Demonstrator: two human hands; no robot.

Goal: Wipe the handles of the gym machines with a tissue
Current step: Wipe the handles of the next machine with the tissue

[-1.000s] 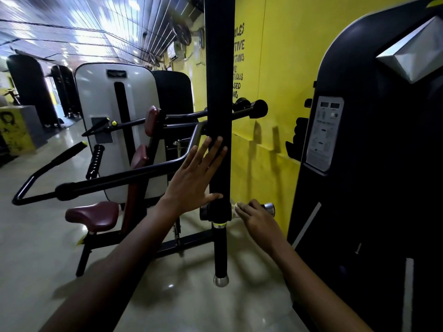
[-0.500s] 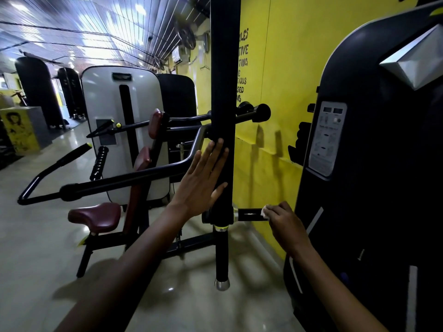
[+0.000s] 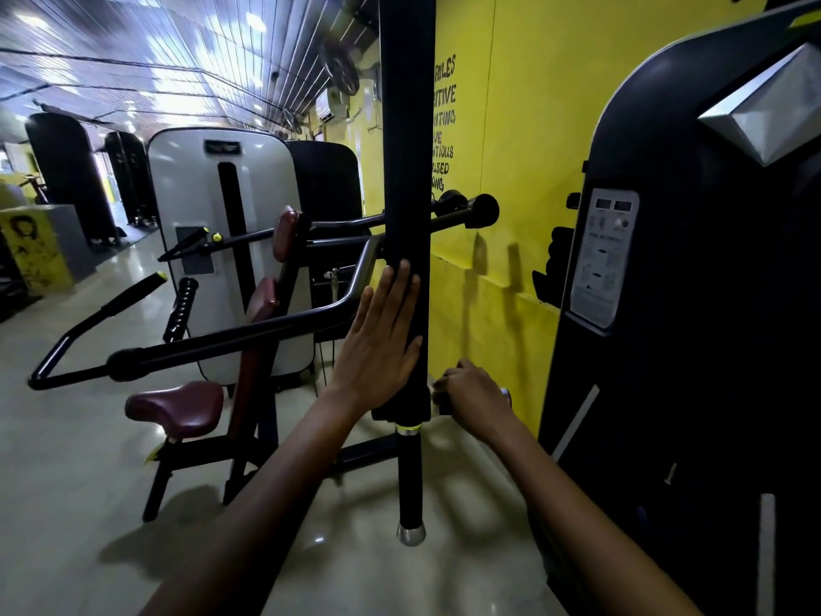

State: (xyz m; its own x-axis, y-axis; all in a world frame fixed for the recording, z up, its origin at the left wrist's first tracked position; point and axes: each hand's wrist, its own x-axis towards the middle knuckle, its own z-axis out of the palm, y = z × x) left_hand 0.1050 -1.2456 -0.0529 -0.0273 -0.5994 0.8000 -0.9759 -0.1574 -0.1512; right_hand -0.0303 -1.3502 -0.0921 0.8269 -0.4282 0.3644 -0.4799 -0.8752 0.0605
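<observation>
A thick black vertical bar (image 3: 406,171) of a gym machine hangs in front of me, ending in a silver cap (image 3: 411,534). My left hand (image 3: 382,344) lies flat against the bar with straight fingers. A short horizontal handle (image 3: 505,395) sticks out to the right from the bar's lower joint; only its silver end shows. My right hand (image 3: 473,400) grips that handle close to the bar. A sliver of white tissue (image 3: 437,389) peeks out at the fingers.
A black machine housing (image 3: 693,304) with an instruction label (image 3: 602,260) stands close on the right. A seated machine with maroon seat (image 3: 175,406) and long black arms (image 3: 213,344) fills the left. A yellow wall (image 3: 511,148) runs behind. The floor is glossy.
My right hand slid along the short handle from its outer end back toward the bar. My left hand's fingers have drawn closer together on the bar.
</observation>
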